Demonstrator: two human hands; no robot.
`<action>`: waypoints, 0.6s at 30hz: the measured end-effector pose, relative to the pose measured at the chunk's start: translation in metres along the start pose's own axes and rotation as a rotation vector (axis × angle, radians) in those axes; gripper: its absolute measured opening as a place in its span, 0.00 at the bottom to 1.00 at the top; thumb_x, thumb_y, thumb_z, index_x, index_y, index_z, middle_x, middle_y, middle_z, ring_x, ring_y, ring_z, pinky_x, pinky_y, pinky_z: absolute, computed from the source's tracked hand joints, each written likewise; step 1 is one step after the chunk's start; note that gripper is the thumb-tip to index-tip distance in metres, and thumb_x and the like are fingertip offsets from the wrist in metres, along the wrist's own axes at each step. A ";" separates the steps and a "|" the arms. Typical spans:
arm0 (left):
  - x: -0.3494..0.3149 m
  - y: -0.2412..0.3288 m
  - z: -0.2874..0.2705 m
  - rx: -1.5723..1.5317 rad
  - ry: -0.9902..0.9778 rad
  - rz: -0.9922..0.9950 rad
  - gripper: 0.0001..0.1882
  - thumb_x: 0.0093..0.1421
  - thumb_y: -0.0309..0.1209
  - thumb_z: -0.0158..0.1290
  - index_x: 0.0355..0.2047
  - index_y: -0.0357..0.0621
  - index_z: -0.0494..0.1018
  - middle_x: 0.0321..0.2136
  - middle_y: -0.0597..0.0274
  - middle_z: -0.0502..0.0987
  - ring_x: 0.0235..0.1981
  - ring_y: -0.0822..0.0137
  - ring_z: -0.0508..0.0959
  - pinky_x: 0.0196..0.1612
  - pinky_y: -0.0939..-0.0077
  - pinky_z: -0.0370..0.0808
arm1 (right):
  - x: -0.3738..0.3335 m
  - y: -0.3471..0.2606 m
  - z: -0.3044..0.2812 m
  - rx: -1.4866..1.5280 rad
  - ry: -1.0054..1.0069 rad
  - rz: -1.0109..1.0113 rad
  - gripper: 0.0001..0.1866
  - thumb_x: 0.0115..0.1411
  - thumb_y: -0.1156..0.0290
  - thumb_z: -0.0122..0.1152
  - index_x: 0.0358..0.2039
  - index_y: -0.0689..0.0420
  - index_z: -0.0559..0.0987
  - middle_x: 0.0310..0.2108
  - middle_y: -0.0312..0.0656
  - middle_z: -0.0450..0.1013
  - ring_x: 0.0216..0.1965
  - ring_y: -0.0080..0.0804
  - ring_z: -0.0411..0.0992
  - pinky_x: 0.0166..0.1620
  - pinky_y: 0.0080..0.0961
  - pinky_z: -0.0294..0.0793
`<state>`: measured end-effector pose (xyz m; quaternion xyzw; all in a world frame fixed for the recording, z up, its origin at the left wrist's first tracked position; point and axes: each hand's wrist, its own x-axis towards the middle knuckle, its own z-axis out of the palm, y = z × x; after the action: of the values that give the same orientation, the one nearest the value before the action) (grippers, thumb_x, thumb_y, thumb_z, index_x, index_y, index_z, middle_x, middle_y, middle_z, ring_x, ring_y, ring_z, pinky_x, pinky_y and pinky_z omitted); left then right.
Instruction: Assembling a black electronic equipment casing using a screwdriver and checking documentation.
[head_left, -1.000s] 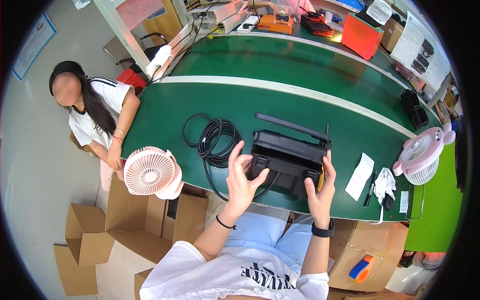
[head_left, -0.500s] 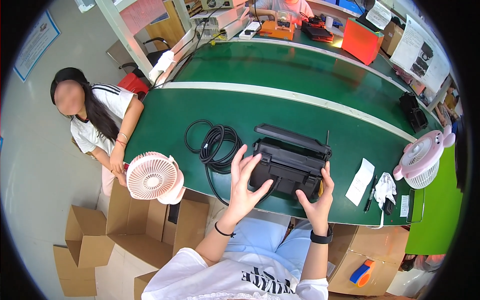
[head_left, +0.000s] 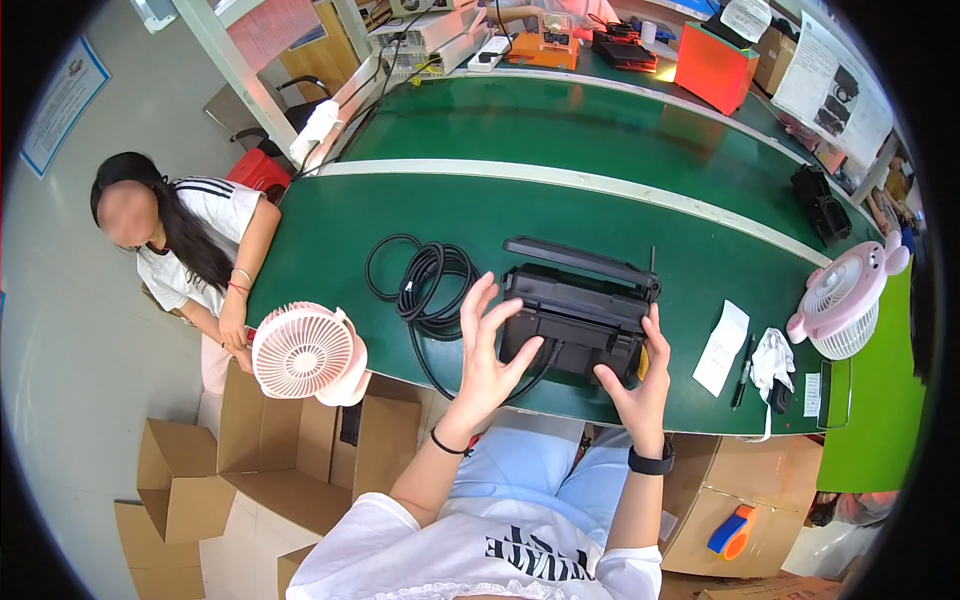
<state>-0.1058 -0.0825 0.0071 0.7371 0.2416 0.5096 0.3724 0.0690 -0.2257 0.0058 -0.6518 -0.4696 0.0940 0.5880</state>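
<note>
- Case (head_left: 572,325): black, on the green table (head_left: 330,270), between both hands.
- Left hand (head_left: 487,368): thumb and fingers spread at its left front; I cannot tell whether they press.
- Right hand (head_left: 640,388): half open around the right front corner; firm grip unconfirmed.
- Coiled cable (head_left: 436,290): left of the case.

Case (head_left: 575,325) matt black plastic; cable (head_left: 440,325) smooth, rubbery-looking; tabletop (head_left: 560,212) glossy, smooth; carton (head_left: 275,430) matt cardboard.
</note>
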 end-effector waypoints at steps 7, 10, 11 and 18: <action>-0.004 -0.011 0.003 0.021 -0.043 -0.009 0.20 0.53 0.22 0.67 0.44 0.47 0.73 0.69 0.50 0.51 0.70 0.44 0.57 0.67 0.52 0.65 | 0.009 -0.007 -0.005 -0.074 -0.014 0.002 0.43 0.51 0.77 0.75 0.65 0.55 0.62 0.72 0.54 0.54 0.70 0.49 0.57 0.70 0.39 0.59; -0.007 -0.016 0.016 -0.120 -0.002 -0.079 0.20 0.53 0.18 0.66 0.43 0.46 0.72 0.69 0.53 0.52 0.70 0.43 0.57 0.66 0.51 0.67 | 0.009 -0.004 0.001 -0.127 0.072 -0.007 0.37 0.51 0.77 0.75 0.59 0.56 0.67 0.69 0.55 0.58 0.67 0.51 0.61 0.68 0.40 0.62; -0.006 -0.016 0.019 -0.117 0.015 -0.082 0.20 0.53 0.19 0.66 0.43 0.46 0.72 0.69 0.53 0.52 0.70 0.43 0.57 0.65 0.51 0.68 | 0.007 -0.001 0.003 -0.199 0.114 -0.033 0.34 0.52 0.77 0.74 0.58 0.56 0.67 0.69 0.54 0.58 0.67 0.51 0.61 0.67 0.40 0.62; 0.006 -0.001 0.018 -0.144 0.062 -0.164 0.18 0.53 0.22 0.67 0.43 0.46 0.75 0.68 0.53 0.55 0.69 0.44 0.61 0.63 0.54 0.70 | 0.014 -0.008 0.011 -0.192 0.106 0.083 0.24 0.57 0.77 0.68 0.53 0.55 0.70 0.71 0.51 0.54 0.67 0.47 0.60 0.65 0.39 0.63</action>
<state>-0.0868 -0.0826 0.0063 0.6699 0.2752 0.5162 0.4572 0.0654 -0.2092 0.0156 -0.7280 -0.4172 0.0382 0.5427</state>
